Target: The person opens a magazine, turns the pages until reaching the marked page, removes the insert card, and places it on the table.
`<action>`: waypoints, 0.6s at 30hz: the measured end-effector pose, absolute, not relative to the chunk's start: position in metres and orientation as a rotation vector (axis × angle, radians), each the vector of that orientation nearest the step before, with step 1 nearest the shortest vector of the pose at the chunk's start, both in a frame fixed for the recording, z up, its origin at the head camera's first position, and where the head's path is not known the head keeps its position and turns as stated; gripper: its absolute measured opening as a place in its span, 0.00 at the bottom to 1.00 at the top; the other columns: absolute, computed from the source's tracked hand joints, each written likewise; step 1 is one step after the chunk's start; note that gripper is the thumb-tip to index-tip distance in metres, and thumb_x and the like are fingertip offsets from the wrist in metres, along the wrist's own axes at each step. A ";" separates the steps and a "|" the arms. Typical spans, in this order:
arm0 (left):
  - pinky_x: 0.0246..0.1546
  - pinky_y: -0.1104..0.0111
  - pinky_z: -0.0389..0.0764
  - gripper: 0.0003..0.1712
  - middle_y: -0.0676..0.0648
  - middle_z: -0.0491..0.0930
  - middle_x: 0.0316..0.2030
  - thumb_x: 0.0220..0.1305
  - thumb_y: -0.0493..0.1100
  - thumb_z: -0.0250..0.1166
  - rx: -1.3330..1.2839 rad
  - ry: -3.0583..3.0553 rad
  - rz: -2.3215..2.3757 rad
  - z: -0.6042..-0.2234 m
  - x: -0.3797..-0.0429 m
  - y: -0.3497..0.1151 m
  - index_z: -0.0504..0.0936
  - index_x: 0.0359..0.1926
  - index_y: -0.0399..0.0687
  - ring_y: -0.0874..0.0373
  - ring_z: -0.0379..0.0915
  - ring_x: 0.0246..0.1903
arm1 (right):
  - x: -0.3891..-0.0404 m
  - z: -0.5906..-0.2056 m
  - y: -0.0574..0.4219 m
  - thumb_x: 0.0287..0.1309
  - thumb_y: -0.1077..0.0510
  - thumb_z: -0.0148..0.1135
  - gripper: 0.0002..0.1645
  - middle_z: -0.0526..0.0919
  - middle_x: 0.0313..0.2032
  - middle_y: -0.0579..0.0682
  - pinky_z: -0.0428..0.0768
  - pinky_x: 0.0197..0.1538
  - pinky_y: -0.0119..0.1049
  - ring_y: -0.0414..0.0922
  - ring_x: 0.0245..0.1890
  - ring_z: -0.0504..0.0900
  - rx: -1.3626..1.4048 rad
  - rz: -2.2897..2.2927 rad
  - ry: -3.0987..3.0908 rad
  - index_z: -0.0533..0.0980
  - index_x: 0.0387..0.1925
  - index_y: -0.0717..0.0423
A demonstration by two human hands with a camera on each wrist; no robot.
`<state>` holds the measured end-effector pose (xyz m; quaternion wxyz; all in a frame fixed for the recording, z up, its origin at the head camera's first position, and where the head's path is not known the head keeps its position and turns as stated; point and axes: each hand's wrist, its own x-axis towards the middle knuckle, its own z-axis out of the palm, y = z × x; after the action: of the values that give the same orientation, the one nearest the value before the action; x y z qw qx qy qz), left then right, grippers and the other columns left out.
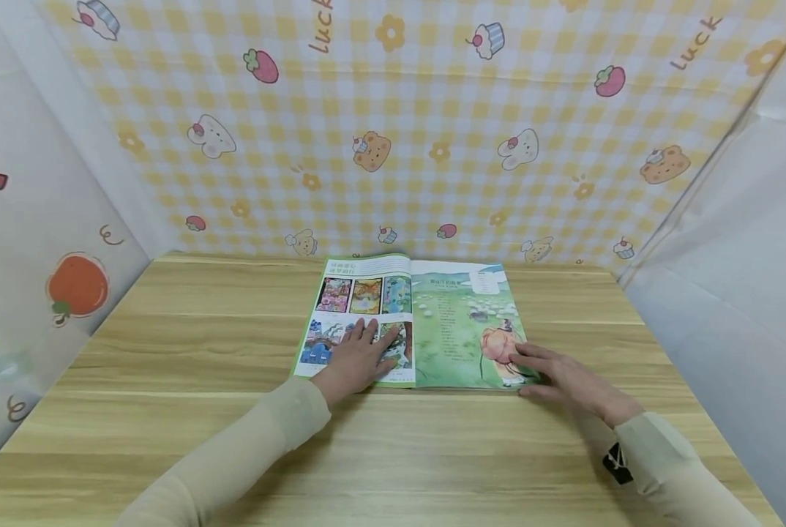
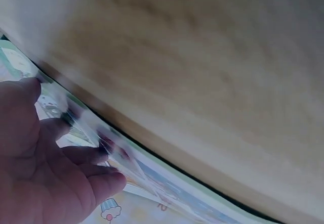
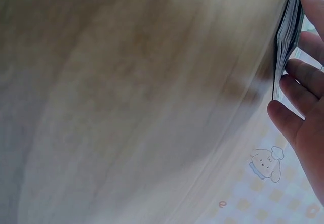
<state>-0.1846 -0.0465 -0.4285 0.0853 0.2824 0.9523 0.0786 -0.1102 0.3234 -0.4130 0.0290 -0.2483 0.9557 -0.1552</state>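
Cream fabric sleeves (image 1: 235,454): reaching in from the lower corners, one on each side.
Glossy open magazine (image 1: 426,333): lying on the table around mid-width, close to the far edge, with spine running away from the person.
White left page with green borders (image 1: 367,268): headed by green lettering, filled with colourful pictures in two rows, partly covered low down.
Green illustrated right page (image 1: 455,307): showing a meadow with white sheep-like shapes, a column of small print and a large pink flower low on the right.
Left hand (image 1: 356,360): resting on the lower half of the left page with fingers spread — slightly bent and meeting the paper in the left wrist view.
Right hand (image 1: 567,377): touching the lower outer corner of the right page, with fingers lightly bent along the edge — cannot tell if pinching it.
Light wood-grain table (image 1: 432,454): stretching out beneath magazine and arms.
Small black item with pale lines (image 1: 618,463): just beside the right cuff, too small to identify.
Yellow-and-white checked backdrop (image 1: 439,190): rising behind the table, printed with strawberries, cupcakes, flowers and cartoon animals.
White left side sheet (image 1: 57,205): bearing a large red-orange fruit print.
White right side sheet (image 1: 749,241): hanging creased.
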 end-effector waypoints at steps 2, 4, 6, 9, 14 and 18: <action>0.73 0.45 0.56 0.34 0.35 0.49 0.76 0.75 0.57 0.47 0.814 2.808 0.215 -0.420 -0.182 -0.044 0.53 0.77 0.53 0.34 0.44 0.75 | -0.111 -0.412 0.324 0.57 0.45 0.67 0.36 0.71 0.65 0.66 0.76 0.58 0.59 0.66 0.63 0.73 -0.760 -0.492 2.937 0.74 0.62 0.63; 0.74 0.46 0.55 0.34 0.37 0.48 0.77 0.76 0.55 0.46 0.815 2.790 0.205 -0.420 -0.182 -0.041 0.53 0.77 0.51 0.35 0.43 0.76 | -0.111 -0.411 0.325 0.58 0.45 0.66 0.36 0.71 0.65 0.66 0.76 0.58 0.59 0.66 0.63 0.72 -0.757 -0.508 2.925 0.74 0.62 0.62; 0.74 0.46 0.55 0.34 0.38 0.48 0.77 0.76 0.55 0.45 0.813 2.772 0.179 -0.418 -0.182 -0.039 0.52 0.77 0.49 0.36 0.43 0.76 | -0.112 -0.411 0.326 0.59 0.45 0.66 0.35 0.71 0.66 0.66 0.75 0.58 0.59 0.67 0.63 0.72 -0.755 -0.533 2.910 0.74 0.62 0.61; 0.73 0.46 0.58 0.34 0.38 0.48 0.77 0.76 0.54 0.45 0.811 2.754 0.154 -0.416 -0.182 -0.037 0.52 0.77 0.47 0.36 0.44 0.75 | -0.113 -0.410 0.327 0.60 0.46 0.65 0.33 0.71 0.66 0.66 0.76 0.58 0.59 0.66 0.64 0.71 -0.758 -0.565 2.892 0.75 0.61 0.61; 0.72 0.47 0.60 0.35 0.38 0.48 0.77 0.76 0.54 0.46 0.791 2.738 0.129 -0.414 -0.183 -0.034 0.51 0.77 0.48 0.35 0.44 0.75 | -0.115 -0.407 0.329 0.62 0.46 0.63 0.30 0.70 0.66 0.66 0.77 0.58 0.55 0.66 0.65 0.70 -0.741 -0.604 2.847 0.76 0.60 0.60; 0.71 0.48 0.62 0.34 0.38 0.49 0.77 0.76 0.54 0.46 0.784 2.746 0.090 -0.414 -0.184 -0.032 0.52 0.77 0.48 0.35 0.45 0.75 | -0.116 -0.406 0.331 0.63 0.48 0.61 0.27 0.72 0.65 0.65 0.79 0.59 0.48 0.65 0.65 0.71 -0.731 -0.630 2.830 0.78 0.58 0.59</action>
<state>-0.1835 -0.0320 -0.4143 0.1419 0.2717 0.9514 0.0311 -0.1160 0.3315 -0.4064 0.0755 -0.2437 0.9438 -0.2102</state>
